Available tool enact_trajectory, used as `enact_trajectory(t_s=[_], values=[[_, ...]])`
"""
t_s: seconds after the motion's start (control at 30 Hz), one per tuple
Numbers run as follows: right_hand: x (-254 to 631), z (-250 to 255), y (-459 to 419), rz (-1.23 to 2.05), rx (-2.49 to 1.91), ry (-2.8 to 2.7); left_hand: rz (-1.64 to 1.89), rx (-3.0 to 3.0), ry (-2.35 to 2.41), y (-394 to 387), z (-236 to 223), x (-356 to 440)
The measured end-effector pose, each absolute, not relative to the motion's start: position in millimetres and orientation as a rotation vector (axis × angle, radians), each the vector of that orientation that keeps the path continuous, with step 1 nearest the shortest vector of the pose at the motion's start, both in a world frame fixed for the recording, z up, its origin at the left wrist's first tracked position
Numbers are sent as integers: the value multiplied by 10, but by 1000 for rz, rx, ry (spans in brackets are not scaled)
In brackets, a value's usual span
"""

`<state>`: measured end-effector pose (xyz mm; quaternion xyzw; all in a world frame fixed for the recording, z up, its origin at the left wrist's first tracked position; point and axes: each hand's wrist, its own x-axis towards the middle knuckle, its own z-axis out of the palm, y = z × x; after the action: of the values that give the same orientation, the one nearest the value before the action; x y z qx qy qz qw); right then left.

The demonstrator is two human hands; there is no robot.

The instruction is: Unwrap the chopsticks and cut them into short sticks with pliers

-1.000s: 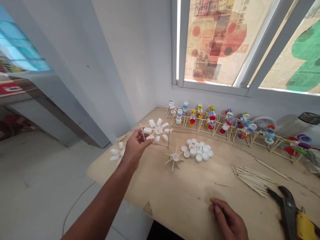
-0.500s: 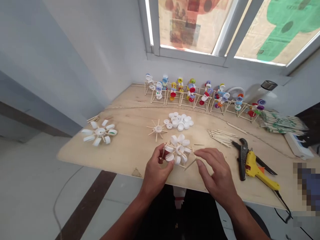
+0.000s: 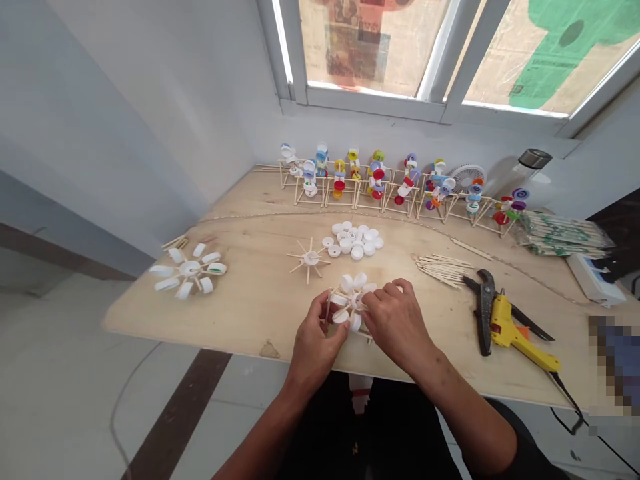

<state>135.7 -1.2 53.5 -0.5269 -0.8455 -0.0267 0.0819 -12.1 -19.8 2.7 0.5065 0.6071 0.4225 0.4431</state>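
Pale plywood tabletop stretches beneath a window, its near edge overhanging a grey floor. At far left lies a wheel of white bottle caps on wooden sticks, with a few loose sticks just behind it. To its right sits a stick-spoked hub with one white cap at its centre, just beside a heap of white caps. Near the front edge, a second cap wheel is held between both hands, a red cap showing at its left side. The left hand has its fingers clamped on that side, while the right hand has its fingers together over the middle, pressing among the caps. Squeezing too hard could snap a thin stick or pop a cap from its joint, and a freed cap could roll off the nearby edge. Further right lie a bundle of sticks, black-handled cutters and a yellow hot glue gun. A careless reach could snag the gun's black cord and drag the gun over the edge; whether the gun is hot, I cannot tell.
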Motion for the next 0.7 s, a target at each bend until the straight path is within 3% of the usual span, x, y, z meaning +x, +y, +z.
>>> enact_trajectory(t_s=[0.2, 0.7], values=[[1391, 505, -7, -109, -1566, -2499, 1118, 1094, 1390, -189, 9, -154], [1423, 348, -13, 237, -1561, -2123, 1139, 909, 1375, -139, 84, -257]])
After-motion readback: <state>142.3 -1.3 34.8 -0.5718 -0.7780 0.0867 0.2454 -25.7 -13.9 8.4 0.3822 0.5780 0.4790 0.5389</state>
